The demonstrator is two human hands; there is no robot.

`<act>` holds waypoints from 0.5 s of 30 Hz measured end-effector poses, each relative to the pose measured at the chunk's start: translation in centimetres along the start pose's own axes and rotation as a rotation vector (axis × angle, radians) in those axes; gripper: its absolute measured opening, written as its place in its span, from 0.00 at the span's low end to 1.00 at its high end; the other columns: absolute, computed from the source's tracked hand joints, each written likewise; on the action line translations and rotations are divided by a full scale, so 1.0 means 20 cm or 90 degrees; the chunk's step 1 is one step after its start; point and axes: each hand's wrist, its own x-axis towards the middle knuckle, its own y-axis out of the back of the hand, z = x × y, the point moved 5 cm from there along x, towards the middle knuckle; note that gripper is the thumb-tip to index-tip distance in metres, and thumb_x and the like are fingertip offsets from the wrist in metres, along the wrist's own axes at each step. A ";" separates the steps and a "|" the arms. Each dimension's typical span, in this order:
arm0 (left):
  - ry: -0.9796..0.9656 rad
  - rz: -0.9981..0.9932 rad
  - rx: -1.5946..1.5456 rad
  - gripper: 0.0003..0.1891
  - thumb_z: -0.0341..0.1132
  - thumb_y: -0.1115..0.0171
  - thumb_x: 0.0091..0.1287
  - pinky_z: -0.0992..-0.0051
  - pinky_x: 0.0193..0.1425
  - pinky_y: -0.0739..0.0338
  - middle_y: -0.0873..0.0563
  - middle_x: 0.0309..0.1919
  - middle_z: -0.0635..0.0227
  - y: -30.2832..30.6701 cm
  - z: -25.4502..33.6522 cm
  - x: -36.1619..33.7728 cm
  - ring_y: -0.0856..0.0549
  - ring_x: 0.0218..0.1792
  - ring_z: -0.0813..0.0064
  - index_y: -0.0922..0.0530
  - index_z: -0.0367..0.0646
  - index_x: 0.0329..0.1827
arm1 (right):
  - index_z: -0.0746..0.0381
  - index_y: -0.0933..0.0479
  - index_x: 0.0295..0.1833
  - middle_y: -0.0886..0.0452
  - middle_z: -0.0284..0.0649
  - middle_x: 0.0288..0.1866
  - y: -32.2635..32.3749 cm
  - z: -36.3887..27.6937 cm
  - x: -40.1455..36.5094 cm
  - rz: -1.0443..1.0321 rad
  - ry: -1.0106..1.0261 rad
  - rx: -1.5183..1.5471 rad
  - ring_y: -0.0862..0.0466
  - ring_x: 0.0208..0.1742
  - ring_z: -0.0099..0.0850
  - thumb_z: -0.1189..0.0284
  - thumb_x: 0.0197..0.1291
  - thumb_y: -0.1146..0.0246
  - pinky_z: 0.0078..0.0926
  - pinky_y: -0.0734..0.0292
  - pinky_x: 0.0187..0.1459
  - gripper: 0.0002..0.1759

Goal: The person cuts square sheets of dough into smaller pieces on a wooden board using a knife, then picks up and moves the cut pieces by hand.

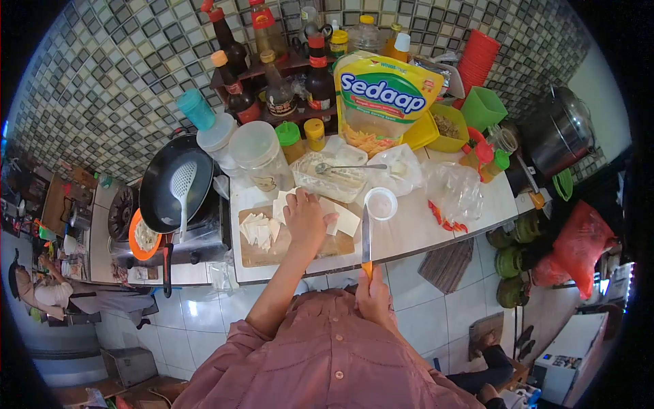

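Observation:
My left hand [305, 218] reaches over a wooden cutting board [262, 257], its curled fingers touching flat white sheets [346, 219]. Cut white strips [257, 231] lie in a pile at the board's left side. In my right hand [373, 293] is the orange handle of a knife [366, 235], off the board's right edge, with the blade pointing away from me. Near the knife's tip stands a small white cup [381, 204]. Behind the board is a plastic tub [327, 178] of pale paste with a spoon [351, 167] across it.
A black pan [158, 184] with a slotted ladle [183, 180] sits on the stove at left, beside an orange plate [139, 249]. Jars [259, 150], a Sedaap pouch [381, 95] and red chillies [446, 219] stand or lie around. Another person [54, 290] is at far left.

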 end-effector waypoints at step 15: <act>0.051 -0.056 -0.076 0.15 0.37 0.28 0.48 0.64 0.46 0.31 0.19 0.35 0.69 0.04 -0.02 0.02 0.22 0.42 0.63 0.25 0.45 0.35 | 0.65 0.38 0.41 0.25 0.56 0.21 -0.04 0.02 -0.01 0.000 -0.001 0.020 0.24 0.23 0.58 0.64 0.68 0.51 0.49 0.33 0.23 0.14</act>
